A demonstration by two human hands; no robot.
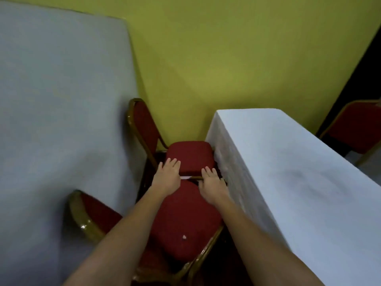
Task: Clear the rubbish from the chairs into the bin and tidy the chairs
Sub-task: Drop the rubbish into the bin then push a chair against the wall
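Two red cushioned chairs with gold frames stand in the narrow aisle between two tables. The far chair (189, 156) has its seat against the right table. The near chair (185, 221) sits just below it, with a small white scrap (184, 236) on its seat. My left hand (167, 174) lies flat on the far chair's front left edge, fingers spread. My right hand (212, 181) rests flat at the gap between the two seats, next to the right tablecloth. Something white (185, 177) shows in that gap. Neither hand holds anything. No bin is in view.
A grey-clothed table (57, 100) fills the left. A white-clothed table (288, 172) runs along the right. A green wall (226, 58) closes the aisle behind the chairs. A third red chair (354, 131) stands at the far right.
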